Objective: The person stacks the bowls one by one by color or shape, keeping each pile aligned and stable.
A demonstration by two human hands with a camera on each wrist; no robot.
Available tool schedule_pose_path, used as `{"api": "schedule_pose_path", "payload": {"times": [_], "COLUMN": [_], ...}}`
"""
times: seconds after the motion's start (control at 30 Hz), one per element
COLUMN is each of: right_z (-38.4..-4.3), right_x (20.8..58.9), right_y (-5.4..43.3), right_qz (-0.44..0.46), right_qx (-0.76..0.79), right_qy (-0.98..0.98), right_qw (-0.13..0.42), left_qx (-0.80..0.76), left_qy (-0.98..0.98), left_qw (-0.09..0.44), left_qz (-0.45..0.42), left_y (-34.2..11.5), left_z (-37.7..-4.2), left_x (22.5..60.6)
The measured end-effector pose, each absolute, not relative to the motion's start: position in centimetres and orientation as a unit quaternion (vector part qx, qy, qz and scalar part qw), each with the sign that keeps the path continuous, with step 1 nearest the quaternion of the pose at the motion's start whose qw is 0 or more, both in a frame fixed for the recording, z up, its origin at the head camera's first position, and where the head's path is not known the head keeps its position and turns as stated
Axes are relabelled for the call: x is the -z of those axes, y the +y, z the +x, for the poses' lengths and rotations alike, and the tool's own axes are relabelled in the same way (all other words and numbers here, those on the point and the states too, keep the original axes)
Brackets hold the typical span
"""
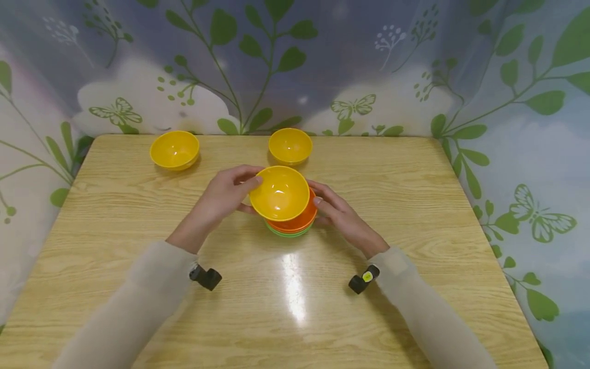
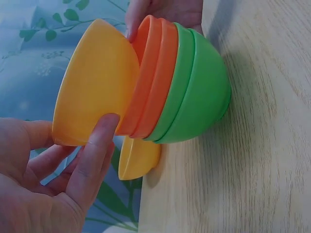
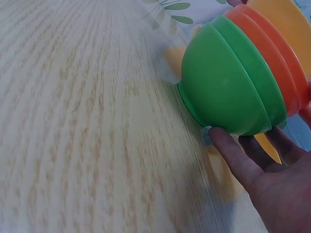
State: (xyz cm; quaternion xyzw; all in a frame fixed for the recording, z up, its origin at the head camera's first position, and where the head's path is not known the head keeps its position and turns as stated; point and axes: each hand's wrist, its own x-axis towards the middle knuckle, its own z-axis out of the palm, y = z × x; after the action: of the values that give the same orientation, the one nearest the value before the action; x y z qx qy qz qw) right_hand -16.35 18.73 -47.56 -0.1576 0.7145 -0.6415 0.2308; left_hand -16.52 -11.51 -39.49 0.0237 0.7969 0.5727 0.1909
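My left hand [image 1: 223, 193] pinches a yellow bowl [image 1: 279, 195] by its side, thumb over the rim and fingers spread along the outer wall. I hold it tilted over a stack of bowls, its lower part dipping toward the mouth of the top one; whether the two touch I can't tell. My right hand [image 1: 343, 214] grips the stack from its own side, thumb at the rim and fingers along the outer wall. Between my hands, the stack has two orange bowls [image 2: 151, 80] nested in two green bowls [image 2: 206, 87], standing upright on the desk [image 1: 239, 323].

Just beyond the bowl in my left hand is a second yellow bowl [image 1: 290, 145], right way up. A third yellow bowl [image 1: 175, 149] sits beyond my left hand and farther out to its left, well apart from the stack. Behind them, past both my hands, hangs a leaf-patterned curtain [image 1: 295, 97].
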Motion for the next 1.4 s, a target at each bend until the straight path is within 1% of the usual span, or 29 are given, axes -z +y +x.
{"api": "schedule_pose_path", "payload": {"times": [0.43, 0.93, 1.4], "right_z": [-16.3, -16.3, -16.2], "right_x": [47.8, 48.3, 48.1], "right_y": [18.8, 18.8, 18.9], "right_qz": [-0.166, -0.160, -0.154], "right_qx": [0.653, 0.658, 0.653], "right_qy": [0.701, 0.700, 0.704], "right_qw": [0.232, 0.226, 0.233], "left_qx": [-0.543, -0.465, -0.450], "left_qy": [0.817, 0.870, 0.878], "left_qw": [0.194, 0.160, 0.161], "left_qz": [0.013, 0.025, 0.026], "left_y": [-10.1, -9.3, -9.1], "left_z": [-16.5, -16.2, -16.1], "left_x": [39.8, 40.4, 40.6]}}
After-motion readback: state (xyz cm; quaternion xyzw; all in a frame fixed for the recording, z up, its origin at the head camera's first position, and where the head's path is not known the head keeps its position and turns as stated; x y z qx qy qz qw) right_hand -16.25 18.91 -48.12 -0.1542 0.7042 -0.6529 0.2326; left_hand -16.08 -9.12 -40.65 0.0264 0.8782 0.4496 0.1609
